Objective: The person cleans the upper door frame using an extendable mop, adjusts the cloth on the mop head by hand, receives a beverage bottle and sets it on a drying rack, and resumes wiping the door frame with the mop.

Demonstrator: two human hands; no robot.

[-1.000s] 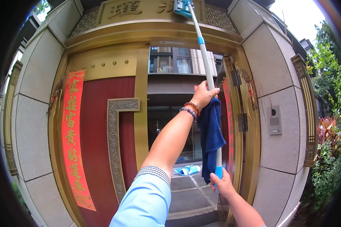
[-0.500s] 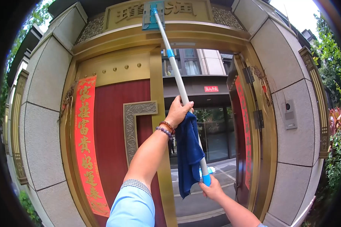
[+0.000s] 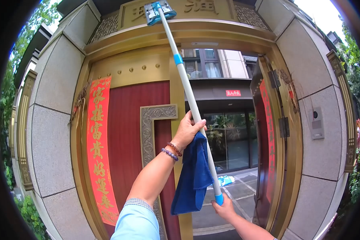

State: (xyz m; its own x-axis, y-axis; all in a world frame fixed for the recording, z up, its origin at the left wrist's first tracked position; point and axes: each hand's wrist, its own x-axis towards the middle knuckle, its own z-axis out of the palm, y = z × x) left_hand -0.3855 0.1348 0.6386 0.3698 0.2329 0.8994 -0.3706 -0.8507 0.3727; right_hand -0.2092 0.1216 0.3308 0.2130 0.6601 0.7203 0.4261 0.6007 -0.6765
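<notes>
A long-handled flat mop [image 3: 187, 80] slants up from my hands to the gold panel with raised characters [image 3: 210, 11] above the doorway. Its flat head with a teal pad [image 3: 159, 13] is against or close to that panel, left of its middle. Partway along the pole, my left hand [image 3: 189, 130] is wrapped round it, with a dark blue cloth [image 3: 193, 174] hanging beneath that hand. My right hand [image 3: 225, 207] closes round the blue grip at the pole's lower end. Two bead bracelets [image 3: 172, 151] circle my left wrist.
On the left is a dark red door leaf [image 3: 126, 140] with a red banner [image 3: 100, 156] beside it. The right leaf [image 3: 264, 152] stands open. Stone pillars flank the frame, the right one carrying an intercom [image 3: 317, 123]. A blue and white packet [image 3: 227, 181] lies on the paving inside.
The mop head has shifted left along the panel and tilted. The blue cloth has swung left. Both hands keep their hold on the pole, and the view has shifted slightly.
</notes>
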